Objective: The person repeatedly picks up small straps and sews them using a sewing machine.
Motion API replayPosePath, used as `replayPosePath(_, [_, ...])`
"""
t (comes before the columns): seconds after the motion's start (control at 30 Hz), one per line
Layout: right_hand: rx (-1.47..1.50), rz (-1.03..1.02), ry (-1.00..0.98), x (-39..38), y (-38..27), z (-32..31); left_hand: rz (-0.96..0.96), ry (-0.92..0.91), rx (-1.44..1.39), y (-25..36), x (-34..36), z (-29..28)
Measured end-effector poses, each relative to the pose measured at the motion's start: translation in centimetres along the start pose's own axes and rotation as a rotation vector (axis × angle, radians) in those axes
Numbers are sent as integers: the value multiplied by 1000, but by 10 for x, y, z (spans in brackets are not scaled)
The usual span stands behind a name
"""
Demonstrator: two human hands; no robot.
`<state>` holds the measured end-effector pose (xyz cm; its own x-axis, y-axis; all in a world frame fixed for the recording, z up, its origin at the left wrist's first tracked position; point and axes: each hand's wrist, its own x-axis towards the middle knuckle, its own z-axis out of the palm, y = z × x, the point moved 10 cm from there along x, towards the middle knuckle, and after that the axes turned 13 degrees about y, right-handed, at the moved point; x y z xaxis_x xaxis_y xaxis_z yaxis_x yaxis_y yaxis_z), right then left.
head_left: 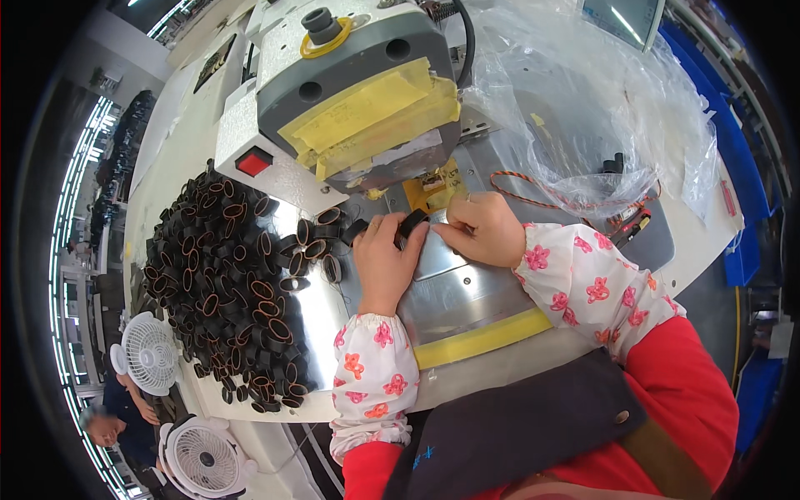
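My left hand (385, 262) is closed on a small black loop (411, 223), pinched between thumb and fingers on the metal work plate. Another black loop (354, 232) sits against the outer side of that hand. Just to the right, my right hand (486, 229) has its fingers curled in, thumb tip close to the held loop. What lies in its grip, if anything, is hidden. Both hands are right in front of the grey sewing machine head (358, 100), which has yellow tape across it. Its needle area is mostly out of sight.
A large heap of black loops with brownish edges (225, 283) covers the table at left. Clear plastic sheeting (583, 100) lies at the back right, near an orange cord (542, 182) and a small cutter (631, 227). Two white fans (204, 457) and a person (125, 421) are at lower left.
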<state>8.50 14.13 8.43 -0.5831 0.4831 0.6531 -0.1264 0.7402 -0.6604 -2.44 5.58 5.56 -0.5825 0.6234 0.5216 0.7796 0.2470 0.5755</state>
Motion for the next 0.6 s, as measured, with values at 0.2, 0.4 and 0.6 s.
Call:
replayPosePath(0.2, [158, 43, 375, 29, -11, -56, -8, 4, -172, -14, -10, -7])
replayPosePath(0.4, [158, 104, 280, 64, -16, -80, 159, -153, -229, 21, -16, 1])
replayPosePath(0.6, [450, 153, 347, 95, -29, -69, 62, -107, -235, -2, -20, -6])
